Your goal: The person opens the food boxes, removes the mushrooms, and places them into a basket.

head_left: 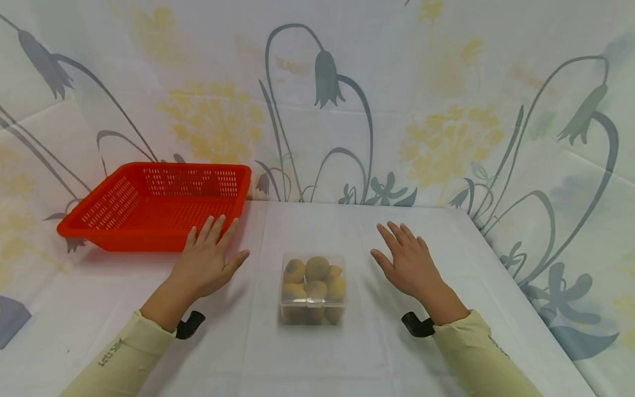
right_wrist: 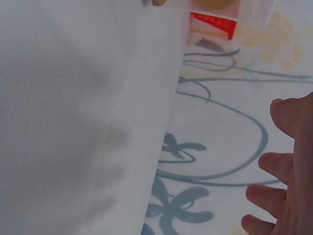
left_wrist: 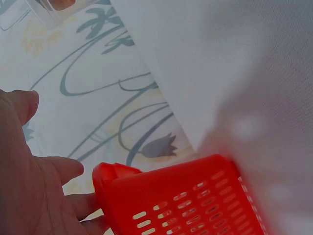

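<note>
A clear plastic box (head_left: 312, 303) filled with several round yellow-brown fruits (head_left: 316, 268) stands on the white table between my two hands; its lid looks closed. My left hand (head_left: 205, 264), palm down with fingers spread, is left of the box and close to the near right corner of a red plastic basket (head_left: 154, 241). Whether its fingertips touch the basket I cannot tell. To the right of the box my right hand (head_left: 409, 262) hovers over the table, fingers extended, holding nothing. In the right wrist view the box's edge (right_wrist: 254, 12) shows at the top.
The red basket has slotted walls and stands at the table's back left. White cloth (head_left: 307, 364) covers the table. A flower-printed curtain (head_left: 317, 138) rises behind the table and along its right side. A grey-blue shape (head_left: 11, 320) shows at the far left.
</note>
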`<act>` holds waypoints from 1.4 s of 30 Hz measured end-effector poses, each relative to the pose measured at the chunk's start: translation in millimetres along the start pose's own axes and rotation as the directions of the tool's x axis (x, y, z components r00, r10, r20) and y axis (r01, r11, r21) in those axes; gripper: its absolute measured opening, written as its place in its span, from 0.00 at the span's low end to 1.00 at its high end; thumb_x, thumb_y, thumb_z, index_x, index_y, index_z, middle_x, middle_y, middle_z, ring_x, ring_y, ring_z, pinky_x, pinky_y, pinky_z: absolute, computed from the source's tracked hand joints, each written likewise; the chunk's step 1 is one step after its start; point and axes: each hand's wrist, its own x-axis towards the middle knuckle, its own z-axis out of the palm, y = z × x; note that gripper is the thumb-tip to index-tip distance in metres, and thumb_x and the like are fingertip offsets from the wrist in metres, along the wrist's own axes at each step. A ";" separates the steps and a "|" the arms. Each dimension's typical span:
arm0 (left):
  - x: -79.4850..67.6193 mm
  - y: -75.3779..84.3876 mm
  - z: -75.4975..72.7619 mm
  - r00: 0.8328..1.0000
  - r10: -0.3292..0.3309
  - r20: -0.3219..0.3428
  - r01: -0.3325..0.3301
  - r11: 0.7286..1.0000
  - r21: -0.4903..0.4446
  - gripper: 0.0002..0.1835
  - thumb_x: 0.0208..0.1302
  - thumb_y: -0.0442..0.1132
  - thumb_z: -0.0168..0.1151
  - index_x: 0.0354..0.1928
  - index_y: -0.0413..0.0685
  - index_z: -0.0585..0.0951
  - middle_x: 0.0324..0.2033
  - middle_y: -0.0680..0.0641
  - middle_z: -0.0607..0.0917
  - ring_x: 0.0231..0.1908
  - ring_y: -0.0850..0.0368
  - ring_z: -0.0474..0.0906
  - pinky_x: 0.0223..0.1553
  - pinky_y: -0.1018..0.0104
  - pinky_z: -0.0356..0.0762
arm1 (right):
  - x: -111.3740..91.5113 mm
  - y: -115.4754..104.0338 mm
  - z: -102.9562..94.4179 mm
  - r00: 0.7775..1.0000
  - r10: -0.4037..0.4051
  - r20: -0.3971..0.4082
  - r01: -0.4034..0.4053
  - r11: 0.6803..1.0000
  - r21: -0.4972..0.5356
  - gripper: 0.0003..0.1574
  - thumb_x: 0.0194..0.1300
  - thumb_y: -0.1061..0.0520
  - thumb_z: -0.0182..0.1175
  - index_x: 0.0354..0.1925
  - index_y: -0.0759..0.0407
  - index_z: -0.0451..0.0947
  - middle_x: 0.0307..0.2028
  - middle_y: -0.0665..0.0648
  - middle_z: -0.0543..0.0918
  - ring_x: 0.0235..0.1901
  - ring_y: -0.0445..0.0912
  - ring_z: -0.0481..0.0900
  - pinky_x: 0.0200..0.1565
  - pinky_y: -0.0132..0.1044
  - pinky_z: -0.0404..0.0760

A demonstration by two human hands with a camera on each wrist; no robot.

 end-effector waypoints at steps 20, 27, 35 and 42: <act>-5.8 16.4 -2.4 0.999 0.037 -0.037 -0.037 0.999 0.010 0.44 0.68 0.61 0.50 0.76 0.46 0.50 0.75 0.35 0.50 0.74 0.33 0.40 0.72 0.34 0.35 | -7.0 -8.2 -0.5 0.998 -0.056 -0.008 0.057 0.980 0.191 0.44 0.69 0.37 0.52 0.74 0.54 0.55 0.73 0.63 0.59 0.72 0.64 0.54 0.68 0.64 0.59; -7.5 26.6 1.9 0.994 0.093 -0.057 -0.093 0.996 0.000 0.42 0.68 0.60 0.50 0.76 0.48 0.52 0.75 0.37 0.52 0.75 0.35 0.43 0.73 0.35 0.38 | -10.5 -14.2 3.8 0.995 -0.070 0.067 0.047 0.955 0.294 0.45 0.69 0.34 0.50 0.75 0.47 0.51 0.75 0.58 0.55 0.74 0.59 0.51 0.68 0.63 0.59; -10.1 35.8 7.0 0.989 0.138 -0.060 -0.140 0.989 -0.036 0.41 0.68 0.60 0.50 0.76 0.49 0.54 0.75 0.39 0.53 0.75 0.37 0.45 0.73 0.36 0.42 | -14.8 -19.0 7.1 0.987 -0.102 0.128 0.041 0.913 0.406 0.46 0.68 0.34 0.52 0.76 0.43 0.48 0.75 0.54 0.54 0.74 0.56 0.54 0.68 0.62 0.61; -12.5 42.5 10.8 0.976 0.201 -0.085 -0.204 0.978 -0.033 0.40 0.68 0.59 0.52 0.75 0.51 0.55 0.74 0.40 0.58 0.74 0.38 0.49 0.73 0.39 0.47 | -18.0 -22.4 12.1 0.976 -0.136 0.172 0.043 0.887 0.460 0.47 0.67 0.34 0.54 0.76 0.40 0.46 0.75 0.53 0.54 0.74 0.56 0.53 0.69 0.62 0.60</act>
